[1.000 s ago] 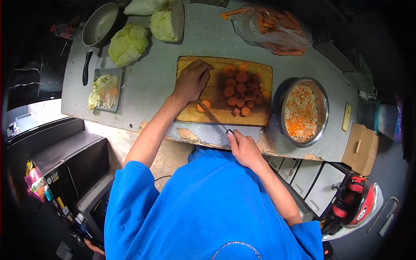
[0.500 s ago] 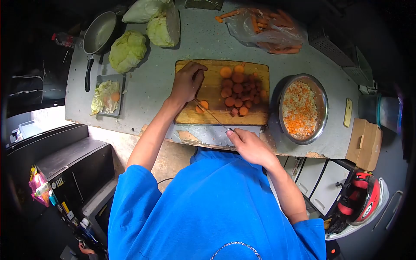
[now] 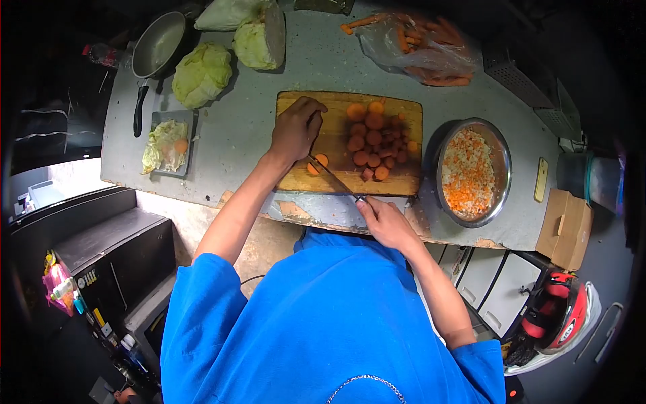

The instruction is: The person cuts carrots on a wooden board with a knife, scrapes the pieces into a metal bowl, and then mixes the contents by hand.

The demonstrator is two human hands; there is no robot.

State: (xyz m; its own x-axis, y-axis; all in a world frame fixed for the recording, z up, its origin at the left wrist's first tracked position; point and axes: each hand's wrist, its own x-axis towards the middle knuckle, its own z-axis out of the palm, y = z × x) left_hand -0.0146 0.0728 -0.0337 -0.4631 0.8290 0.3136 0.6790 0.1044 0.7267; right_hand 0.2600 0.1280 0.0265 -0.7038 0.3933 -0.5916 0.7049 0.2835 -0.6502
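Observation:
My right hand (image 3: 388, 223) grips the handle of a knife (image 3: 336, 178) at the front edge of the wooden cutting board (image 3: 296, 180). Its blade slants up and left across a carrot slice (image 3: 317, 163). Over the left part of the board, my left hand (image 3: 296, 129) has its fingers curled in. The palm side is hidden, so I cannot make out whether anything is in it. Several round carrot slices and smaller carrot pieces (image 3: 374, 138) lie heaped on the board's right half.
A steel bowl (image 3: 506, 176) of chopped carrot and pale shreds stands at the right, near a phone (image 3: 540, 180). Cabbages (image 3: 202, 75), a frying pan (image 3: 159, 44) and a small tray (image 3: 192, 124) are at the left. A plastic bag of carrots (image 3: 420, 50) lies behind.
The view has shifted slightly, moving the board and bowl a little rightward in the picture. Both hands keep nearly the same places on the board; the knife blade looks slightly turned.

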